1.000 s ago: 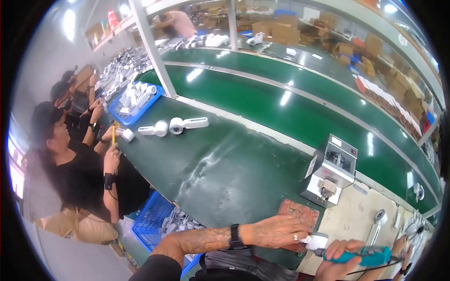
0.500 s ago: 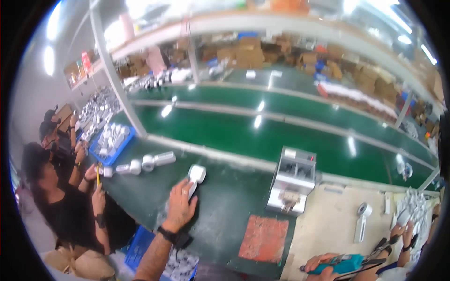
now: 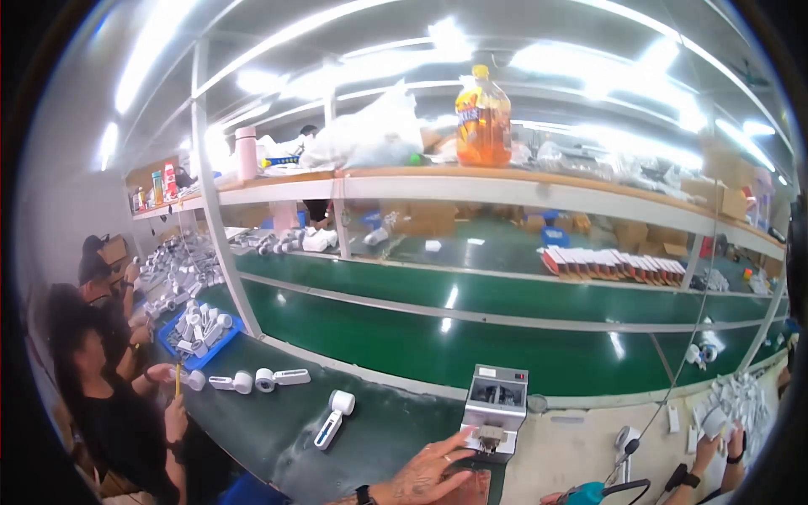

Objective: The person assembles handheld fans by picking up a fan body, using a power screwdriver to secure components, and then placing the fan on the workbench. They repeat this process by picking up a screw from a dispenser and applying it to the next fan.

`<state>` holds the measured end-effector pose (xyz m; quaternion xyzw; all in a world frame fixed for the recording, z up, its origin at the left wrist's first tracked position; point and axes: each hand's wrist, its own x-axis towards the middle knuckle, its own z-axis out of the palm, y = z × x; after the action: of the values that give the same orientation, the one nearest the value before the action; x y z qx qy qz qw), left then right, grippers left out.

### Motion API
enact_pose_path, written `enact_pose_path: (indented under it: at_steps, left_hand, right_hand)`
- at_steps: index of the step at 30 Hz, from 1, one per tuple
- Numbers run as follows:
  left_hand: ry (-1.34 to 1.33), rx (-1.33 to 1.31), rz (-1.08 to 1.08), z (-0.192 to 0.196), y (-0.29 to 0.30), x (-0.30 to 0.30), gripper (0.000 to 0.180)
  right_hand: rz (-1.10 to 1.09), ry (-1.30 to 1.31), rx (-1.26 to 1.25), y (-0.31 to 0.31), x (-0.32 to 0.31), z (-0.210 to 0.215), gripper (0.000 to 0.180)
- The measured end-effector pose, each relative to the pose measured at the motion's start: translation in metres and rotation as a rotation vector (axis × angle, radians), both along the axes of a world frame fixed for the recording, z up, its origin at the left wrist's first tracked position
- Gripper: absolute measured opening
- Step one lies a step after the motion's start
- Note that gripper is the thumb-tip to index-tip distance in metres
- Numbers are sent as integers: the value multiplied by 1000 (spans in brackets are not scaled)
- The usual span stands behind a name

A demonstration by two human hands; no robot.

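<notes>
My left hand point(image 3: 425, 475) is stretched toward the right with its fingers spread, and a black band circles the wrist. Its fingertips are at the lower left side of a small grey-and-white bench machine point(image 3: 495, 412); I cannot tell whether they touch it. Nothing is held in this hand. Partly under the fingers lies a reddish mat point(image 3: 478, 488). To the left of the hand, a white part with a round head and long flat handle point(image 3: 335, 418) rests on the dark green table point(image 3: 387, 425). My right hand is out of view.
Two similar white parts point(image 3: 282, 379) lie farther left, near a blue tray point(image 3: 200, 360) heaped with more. A co-worker point(image 3: 105, 412) sits at the left. Rightward, another person's hands point(image 3: 711, 454) and a teal corded tool point(image 3: 585, 493) are over a pale board. A green conveyor point(image 3: 404, 345) runs behind.
My left hand has let go of the white part and moved right to the bench machine. The view has tilted up, showing more of the overhead shelf.
</notes>
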<state>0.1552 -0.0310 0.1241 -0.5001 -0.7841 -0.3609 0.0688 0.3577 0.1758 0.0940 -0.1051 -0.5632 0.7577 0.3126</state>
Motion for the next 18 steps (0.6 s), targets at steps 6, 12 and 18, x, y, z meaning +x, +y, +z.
enact_pose_path:
  at_steps: [6,12,18]
  left_hand:
    - [-297,155,-306,-25,79,11,45]
    - [-558,131,-172,-37,183,4,31]
    - [-433,140,-191,-70,286,23,32]
  right_hand:
    - [-152,-8,-4,25,14,-11,57]
    - [-200,73,25,32,15,26,70]
    - [-243,2,28,26,44,24,74]
